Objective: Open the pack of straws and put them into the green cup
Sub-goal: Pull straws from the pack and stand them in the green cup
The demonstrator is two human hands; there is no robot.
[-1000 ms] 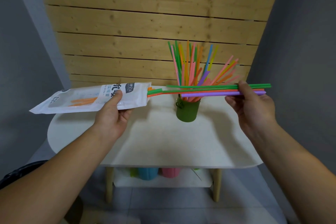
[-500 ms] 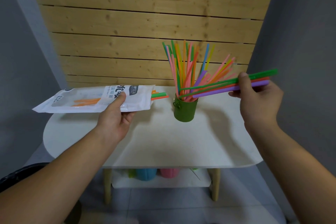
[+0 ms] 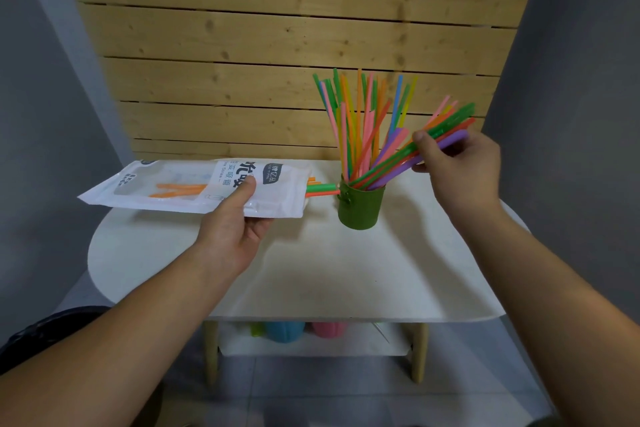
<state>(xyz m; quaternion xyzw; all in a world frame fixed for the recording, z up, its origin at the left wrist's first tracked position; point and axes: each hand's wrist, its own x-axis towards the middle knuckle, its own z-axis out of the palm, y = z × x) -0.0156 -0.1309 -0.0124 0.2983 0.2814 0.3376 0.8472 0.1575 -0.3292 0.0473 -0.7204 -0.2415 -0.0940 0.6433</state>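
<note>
The green cup [image 3: 361, 205] stands on the white table [image 3: 311, 274], right of centre, with several coloured straws [image 3: 356, 121] fanning up out of it. My right hand [image 3: 457, 166] pinches a small bunch of green, orange and purple straws [image 3: 391, 165]; their lower ends are inside the cup and they lean up to the right. My left hand [image 3: 235, 225] holds the white straw pack [image 3: 194, 189] flat above the table's left side, its open end toward the cup. A few orange and green straws [image 3: 320, 188] stick out of the pack's mouth.
A wooden plank wall [image 3: 277, 45] rises right behind the table. On the lower shelf [image 3: 311, 345] stand a blue cup [image 3: 285, 331] and a pink cup [image 3: 329, 329]. Grey walls close in on both sides.
My right hand pulled the bunch of straws free of the pack, tilted it and lowered its ends into the green cup. The pack stayed in my left hand, nearly still.
</note>
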